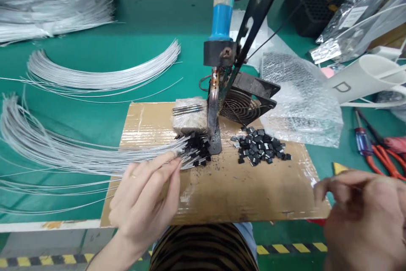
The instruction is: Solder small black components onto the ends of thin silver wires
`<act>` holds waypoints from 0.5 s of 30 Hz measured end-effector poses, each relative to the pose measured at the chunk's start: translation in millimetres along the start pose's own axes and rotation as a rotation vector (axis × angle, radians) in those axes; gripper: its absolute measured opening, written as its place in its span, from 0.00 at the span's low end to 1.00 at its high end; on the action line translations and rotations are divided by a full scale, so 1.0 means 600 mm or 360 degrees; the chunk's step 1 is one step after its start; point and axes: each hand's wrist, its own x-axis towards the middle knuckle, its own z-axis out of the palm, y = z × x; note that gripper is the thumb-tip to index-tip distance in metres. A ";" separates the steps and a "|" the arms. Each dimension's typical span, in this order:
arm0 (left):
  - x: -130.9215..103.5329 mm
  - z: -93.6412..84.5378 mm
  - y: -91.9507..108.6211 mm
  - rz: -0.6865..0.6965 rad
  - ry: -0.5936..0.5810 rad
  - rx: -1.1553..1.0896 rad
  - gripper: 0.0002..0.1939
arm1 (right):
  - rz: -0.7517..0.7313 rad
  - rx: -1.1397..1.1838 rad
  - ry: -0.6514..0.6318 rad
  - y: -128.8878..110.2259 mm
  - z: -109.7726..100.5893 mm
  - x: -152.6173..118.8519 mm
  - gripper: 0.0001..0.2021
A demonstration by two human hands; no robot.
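We pinch a fan of thin white wires (95, 152) in our left hand (144, 203), their black-capped ends (198, 152) lying at the soldering stand (215, 135) on the cardboard (237, 190). Many ends look capped already; loose black parts (261, 146) wait at two o'clock. Our right hand (364, 216), at four o'clock, is blurred; its grip we cannot tell. Open cardboard lies toward six o'clock.
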 end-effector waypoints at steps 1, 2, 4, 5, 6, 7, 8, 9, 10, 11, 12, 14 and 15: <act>-0.004 0.007 -0.003 -0.0028 0.0015 0.0028 0.18 | 0.0047 0.0089 -0.0081 -0.005 0.002 -0.006 0.16; -0.007 0.013 -0.006 -0.0080 0.0004 0.0050 0.16 | 0.0125 0.0170 -0.0162 -0.007 0.002 -0.011 0.18; -0.011 0.022 -0.009 -0.0161 -0.0056 0.0106 0.15 | 0.0344 0.0302 -0.0332 -0.005 0.002 -0.023 0.21; -0.013 0.023 -0.008 -0.0190 -0.0074 0.0146 0.15 | 0.0445 0.0349 -0.0398 -0.003 0.003 -0.029 0.21; -0.015 0.022 -0.006 -0.0222 -0.0074 0.0176 0.17 | 0.0519 0.0395 -0.0437 -0.001 0.005 -0.036 0.20; -0.017 0.018 -0.002 -0.0254 -0.0053 0.0179 0.19 | 0.0544 0.0452 -0.0485 0.000 0.010 -0.044 0.20; -0.019 0.013 0.004 -0.0280 -0.0032 0.0129 0.21 | 0.0577 0.0521 -0.0586 -0.001 0.015 -0.052 0.22; -0.020 0.007 0.012 -0.0304 -0.0047 0.0026 0.21 | 0.0621 0.0593 -0.0768 -0.003 0.021 -0.061 0.25; -0.020 0.001 0.021 -0.0324 -0.0103 -0.0133 0.21 | 0.0679 0.0655 -0.0991 -0.006 0.027 -0.070 0.30; -0.019 -0.005 0.031 -0.0354 -0.0229 -0.0345 0.20 | 0.0762 0.0716 -0.1194 -0.009 0.033 -0.081 0.35; -0.017 -0.011 0.040 -0.0418 -0.0421 -0.0569 0.17 | 0.0858 0.0773 -0.1360 -0.012 0.038 -0.091 0.39; -0.012 -0.017 0.056 -0.0648 -0.0877 -0.1001 0.09 | 0.0961 0.0800 -0.1530 -0.015 0.046 -0.114 0.46; -0.009 -0.018 0.061 -0.0807 -0.1090 -0.1167 0.11 | 0.0983 0.0757 -0.1608 -0.015 0.048 -0.124 0.47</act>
